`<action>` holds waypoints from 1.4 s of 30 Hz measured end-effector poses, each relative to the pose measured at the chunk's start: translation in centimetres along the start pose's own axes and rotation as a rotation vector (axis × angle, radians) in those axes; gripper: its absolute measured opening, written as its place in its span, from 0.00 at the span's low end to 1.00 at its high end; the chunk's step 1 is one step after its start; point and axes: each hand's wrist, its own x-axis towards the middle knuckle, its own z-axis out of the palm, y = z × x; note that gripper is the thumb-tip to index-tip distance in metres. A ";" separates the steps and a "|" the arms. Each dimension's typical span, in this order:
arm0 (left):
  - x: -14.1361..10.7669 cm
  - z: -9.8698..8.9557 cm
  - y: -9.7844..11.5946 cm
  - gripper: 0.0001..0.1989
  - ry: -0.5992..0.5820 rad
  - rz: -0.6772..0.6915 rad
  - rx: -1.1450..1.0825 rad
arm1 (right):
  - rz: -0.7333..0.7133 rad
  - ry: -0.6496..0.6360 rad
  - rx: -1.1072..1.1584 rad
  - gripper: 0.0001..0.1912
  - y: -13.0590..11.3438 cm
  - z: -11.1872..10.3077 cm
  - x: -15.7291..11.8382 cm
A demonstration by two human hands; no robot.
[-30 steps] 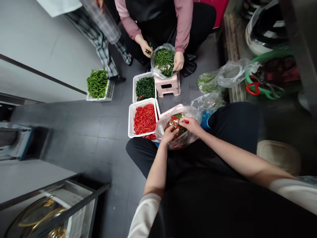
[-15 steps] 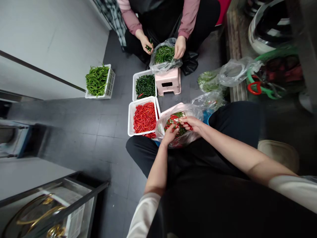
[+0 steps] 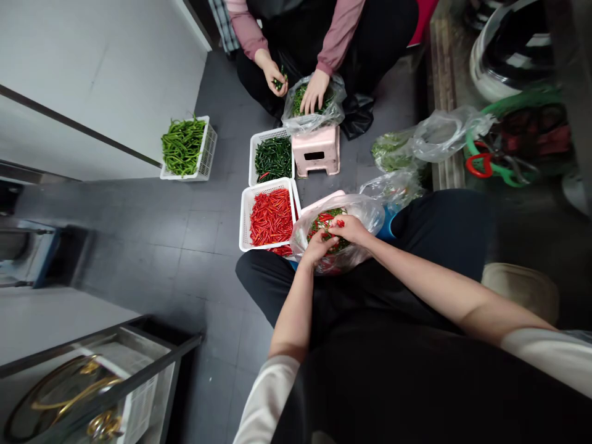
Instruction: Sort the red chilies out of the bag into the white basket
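Between my knees sits a clear plastic bag (image 3: 370, 213), opened wide, holding red chilies and green stems (image 3: 329, 217). Over its mouth my right hand (image 3: 352, 230) is closed around red chilies (image 3: 341, 223), which show between the fingers. My left hand (image 3: 319, 248) pinches at a red chili just to the left of it, with the fingertips of both hands nearly touching. The fingers partly cover what lies between them. To the left of the bag, a white basket (image 3: 245, 216) carries a heap of red chilies (image 3: 272, 216).
A white basket (image 3: 252, 161) of dark green chilies adjoins the red one; another basket (image 3: 206, 154) of green peppers stands by the wall. Opposite, a co-worker's hand (image 3: 315, 92) reaches into a bag on a pink stool (image 3: 324, 148). Red-handled scissors (image 3: 481, 165) lie at right.
My hands have drawn closer together over the bag, the right one shifting slightly left. The co-worker's one hand has moved from the bag's rim into the green contents.
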 end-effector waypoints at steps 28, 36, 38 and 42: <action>-1.7 -0.5 -0.1 0.18 -0.102 0.135 -0.151 | 0.730 -0.120 1.115 0.14 -0.4 -1.9 -0.7; -2.0 -1.4 -2.4 0.19 0.072 -0.049 -0.224 | 0.542 -0.216 1.166 0.09 -6.2 -4.0 0.7; -1.9 -1.4 -2.9 0.18 0.032 -0.049 -0.219 | 0.484 -0.248 1.061 0.09 -9.1 -1.7 3.4; -1.8 -1.7 -3.8 0.16 -0.013 -0.067 -0.277 | 0.357 -0.290 0.759 0.07 -13.4 5.4 9.1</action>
